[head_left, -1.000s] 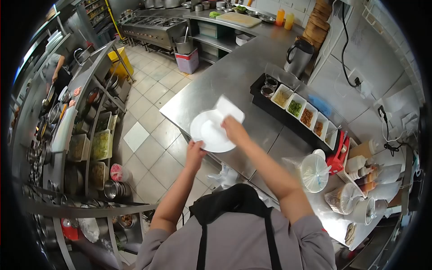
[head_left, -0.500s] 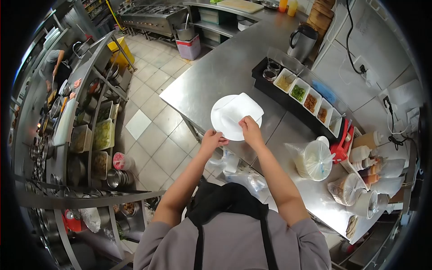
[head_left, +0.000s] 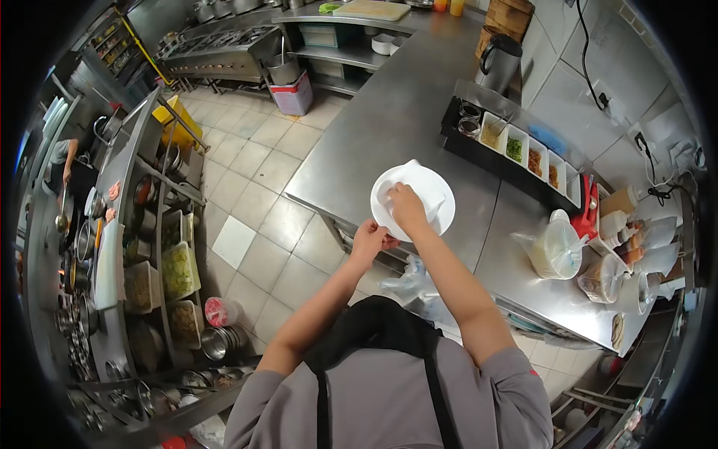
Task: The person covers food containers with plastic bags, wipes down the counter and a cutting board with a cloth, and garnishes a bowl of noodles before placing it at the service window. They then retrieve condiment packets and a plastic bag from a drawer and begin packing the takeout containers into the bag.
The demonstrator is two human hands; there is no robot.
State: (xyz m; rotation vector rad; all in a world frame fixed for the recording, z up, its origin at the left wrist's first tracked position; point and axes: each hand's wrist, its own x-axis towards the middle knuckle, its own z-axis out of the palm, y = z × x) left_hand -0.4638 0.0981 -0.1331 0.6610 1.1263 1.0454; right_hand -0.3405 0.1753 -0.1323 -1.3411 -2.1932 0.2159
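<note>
A round white plate (head_left: 448, 200) is over the near edge of the steel counter. My left hand (head_left: 373, 241) is closed at its near-left rim, fingertips partly hidden. Against the plate's upper face, my right hand (head_left: 406, 203) presses a white sheet (head_left: 428, 182) that looks like a paper napkin; its fingers are bunched on it. White sheet and white plate blend where they overlap.
A black rack (head_left: 516, 170) with tubs of toppings runs along the wall side. Right of me stand a bagged tub (head_left: 555, 253), a red tool (head_left: 586, 213) and squeeze bottles (head_left: 618, 224). Far left, another person (head_left: 69, 168) works at the stove.
My right hand has moved from the plate's near edge inward across its face, crumpling the sheet that lay flat. My left hand stays at the rim. The camera view has shifted.
</note>
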